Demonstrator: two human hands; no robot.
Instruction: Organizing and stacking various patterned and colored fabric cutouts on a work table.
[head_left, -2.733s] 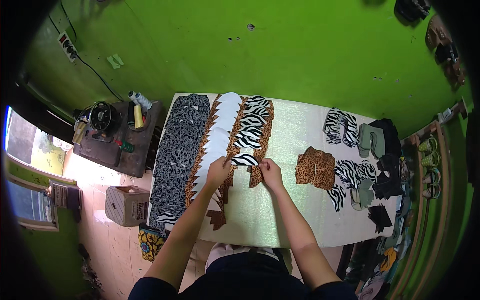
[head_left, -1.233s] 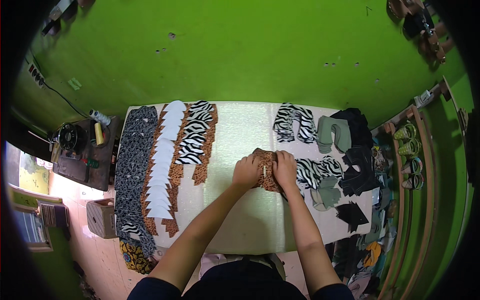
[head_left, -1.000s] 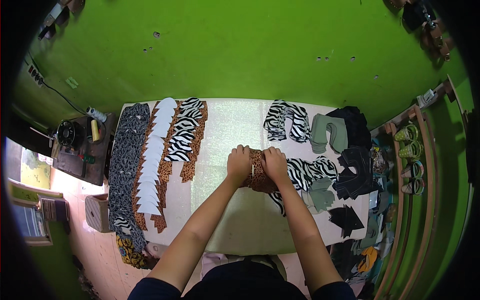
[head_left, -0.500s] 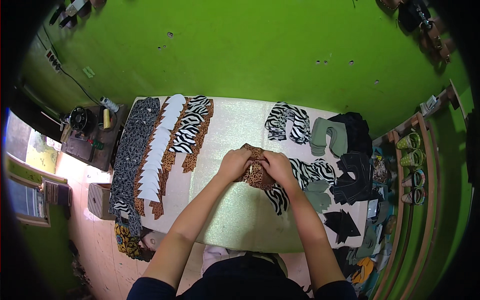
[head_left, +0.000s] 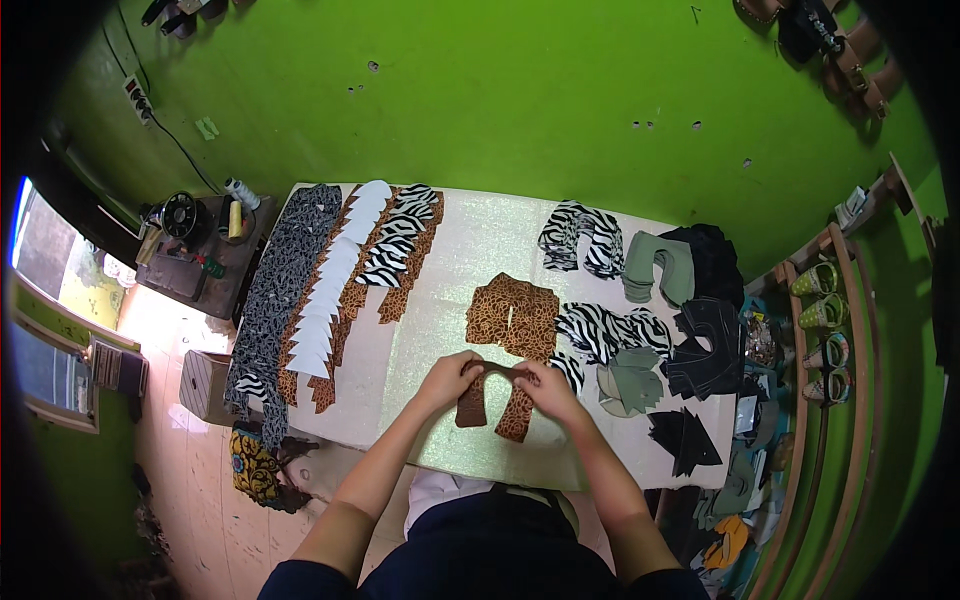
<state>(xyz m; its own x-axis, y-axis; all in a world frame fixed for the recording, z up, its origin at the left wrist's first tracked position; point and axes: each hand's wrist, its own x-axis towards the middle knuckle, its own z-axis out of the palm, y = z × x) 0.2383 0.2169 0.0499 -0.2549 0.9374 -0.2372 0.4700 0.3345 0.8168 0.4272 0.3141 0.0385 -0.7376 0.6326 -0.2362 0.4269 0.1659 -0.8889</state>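
Note:
Pinched between both hands is an arch-shaped cut piece of leopard-print material [head_left: 514,416]. One leg shows the orange-and-black print and the other shows a plain brown side. My left hand [head_left: 450,381] grips the upper left of its curve, and my right hand [head_left: 549,388] grips the upper right. Just beyond the hands lies a stack of similar leopard-print pieces [head_left: 487,310], flat on the pale table [head_left: 440,255]. Zebra-print pieces [head_left: 600,332] spread out to the right of this stack, some partly behind my right hand.
Rows of grey patterned pieces [head_left: 290,260], white pieces [head_left: 337,275] and more prints line the table's left. Green pieces [head_left: 660,268] and black pieces [head_left: 705,345] lie at the right. Beyond stands a wooden rack [head_left: 860,370] with sandals. A dark side table [head_left: 205,275] holds thread spools.
Both hands have moved nearer to me from the leopard-print stack, with one piece held between them. The stack now lies uncovered, and the view has shifted slightly.

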